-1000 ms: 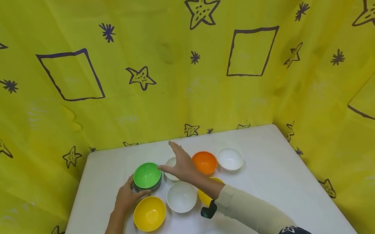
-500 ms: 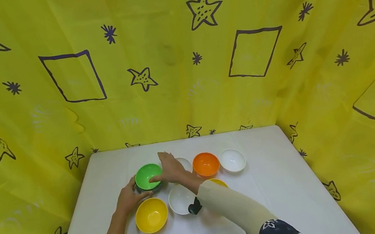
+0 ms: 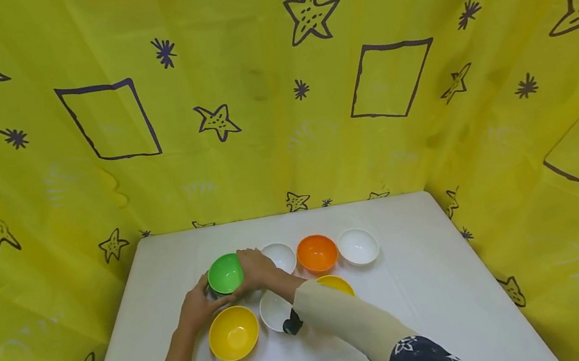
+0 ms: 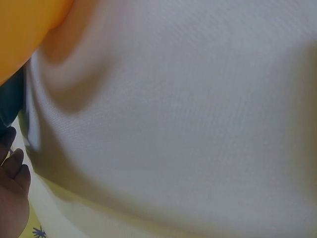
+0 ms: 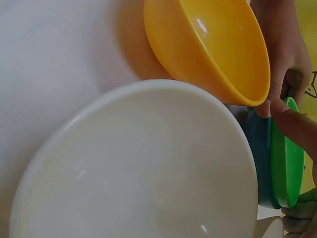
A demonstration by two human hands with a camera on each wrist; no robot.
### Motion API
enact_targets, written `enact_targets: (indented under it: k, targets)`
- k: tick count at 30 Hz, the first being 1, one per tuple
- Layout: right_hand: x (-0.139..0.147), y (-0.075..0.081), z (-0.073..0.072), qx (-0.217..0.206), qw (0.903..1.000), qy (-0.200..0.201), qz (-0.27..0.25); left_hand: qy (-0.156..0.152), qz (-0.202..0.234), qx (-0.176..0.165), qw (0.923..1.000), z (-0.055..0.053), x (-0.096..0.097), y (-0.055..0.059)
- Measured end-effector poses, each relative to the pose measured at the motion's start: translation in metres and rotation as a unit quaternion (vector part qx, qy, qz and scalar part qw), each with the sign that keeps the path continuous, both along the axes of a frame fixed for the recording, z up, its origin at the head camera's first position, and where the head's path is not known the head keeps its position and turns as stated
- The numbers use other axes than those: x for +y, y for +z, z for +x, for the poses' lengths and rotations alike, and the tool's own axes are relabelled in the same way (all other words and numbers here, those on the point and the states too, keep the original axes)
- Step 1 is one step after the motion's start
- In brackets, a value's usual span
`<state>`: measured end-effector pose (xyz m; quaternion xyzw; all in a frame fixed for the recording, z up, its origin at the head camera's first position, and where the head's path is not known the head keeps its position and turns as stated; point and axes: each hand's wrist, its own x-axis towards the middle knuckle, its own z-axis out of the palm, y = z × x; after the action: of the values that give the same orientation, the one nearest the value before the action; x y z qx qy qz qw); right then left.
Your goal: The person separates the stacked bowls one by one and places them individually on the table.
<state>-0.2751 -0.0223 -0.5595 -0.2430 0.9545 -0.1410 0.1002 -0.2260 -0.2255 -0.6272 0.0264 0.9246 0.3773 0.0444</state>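
Observation:
In the head view a green bowl sits nested in a dark teal bowl, which shows below it in the right wrist view. My left hand holds the teal bowl from the left and front, thumb and fingers spread round its side. From the right, my right hand grips the green bowl, with the thumb near the front of its rim and the fingers at the far side. The thumbs of both hands come close together at the front. Just before the stack stands a yellow bowl.
To the right in the back row stand a white bowl, an orange bowl and another white bowl. A front white bowl and a second yellow bowl are partly hidden by the right arm. Yellow curtains surround the white table.
My right hand has moved left and down from above the back white bowl onto the green bowl and closed on its right side. The left hand has stayed at the teal bowl.

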Motion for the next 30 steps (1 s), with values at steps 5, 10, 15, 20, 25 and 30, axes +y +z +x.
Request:
enact_targets:
  k: [5, 10, 15, 20, 25, 30]
  targets:
    - [0.0, -0.002, -0.002, 0.0, 0.9999, -0.005, 0.014, 0.0, 0.002, 0.0, 1.0, 0.0, 0.001, 0.0]
    - [0.001, -0.004, -0.003, -0.001, 0.9998, -0.012, 0.015, -0.002, 0.004, 0.006, 1.0, 0.0, 0.004, 0.0]
    - [0.0, -0.006, -0.003, 0.003, 0.9999, -0.015, 0.001, 0.004, 0.003, 0.0, 1.0, 0.002, 0.005, 0.0]
    - [-0.001, -0.005, -0.003, 0.012, 0.9997, -0.017, -0.012, 0.005, 0.003, -0.004, 1.0, 0.003, 0.003, 0.0]
    - [0.0, 0.003, -0.004, 0.008, 0.9993, -0.015, -0.032, -0.001, 0.0, 0.005, 1.0, 0.003, 0.001, 0.001]
    - [0.004, 0.012, -0.006, 0.009, 0.9971, -0.008, -0.075, -0.003, 0.0, 0.016, 0.9999, 0.002, 0.001, 0.002]
